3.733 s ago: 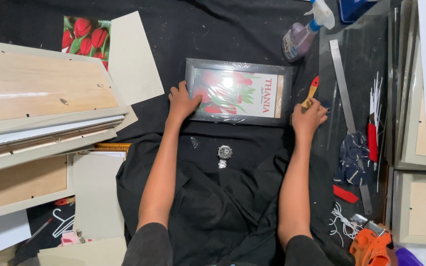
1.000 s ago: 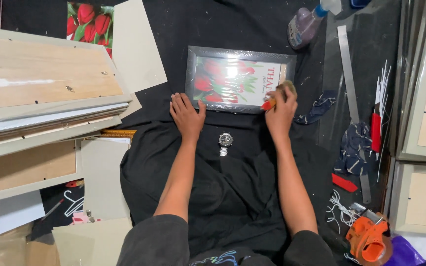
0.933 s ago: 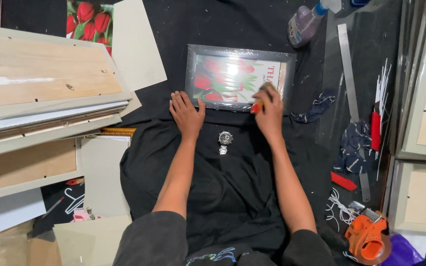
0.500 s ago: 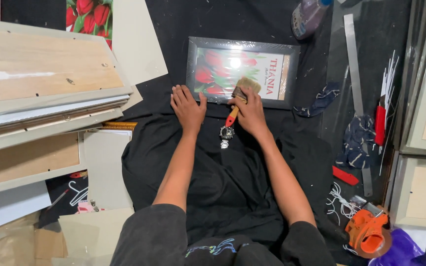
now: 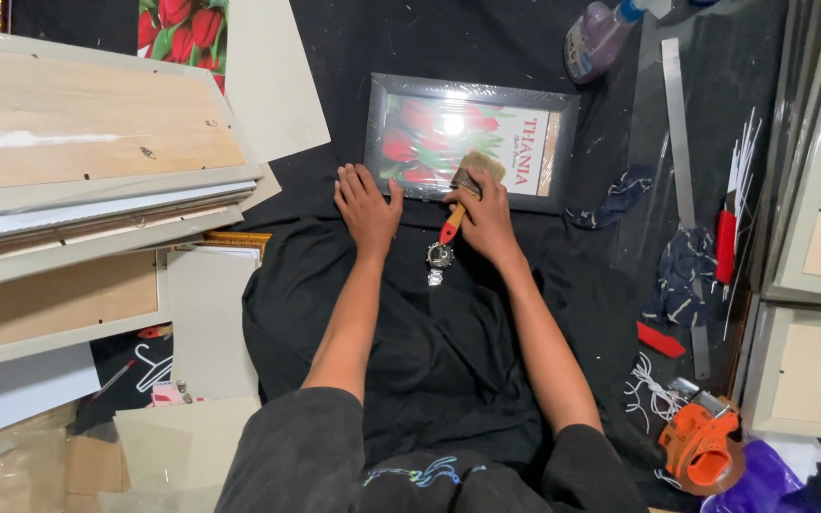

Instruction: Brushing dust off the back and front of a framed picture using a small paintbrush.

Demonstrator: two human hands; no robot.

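Note:
A dark-framed picture of red tulips (image 5: 525, 106), wrapped in clear film, lies flat on black cloth in front of me. My left hand (image 5: 365, 201) rests palm down on the frame's near left corner. My right hand (image 5: 488, 211) grips a paintbrush (image 5: 467, 186) with a red and orange handle, its pale bristles lying on the glass near the lower middle of the picture. A wristwatch (image 5: 439, 258) lies on the cloth just below both hands.
Stacked pale wooden frames (image 5: 78, 180) fill the left side. A spray bottle (image 5: 601, 36), a long metal ruler (image 5: 678, 142), a red-handled tool (image 5: 724, 245) and rags lie to the right. An orange tape dispenser (image 5: 703, 441) sits at lower right, more frames beyond it.
My right hand with the brush has swept leftward from the frame's right edge to its lower middle. The left hand has stayed at the near left corner.

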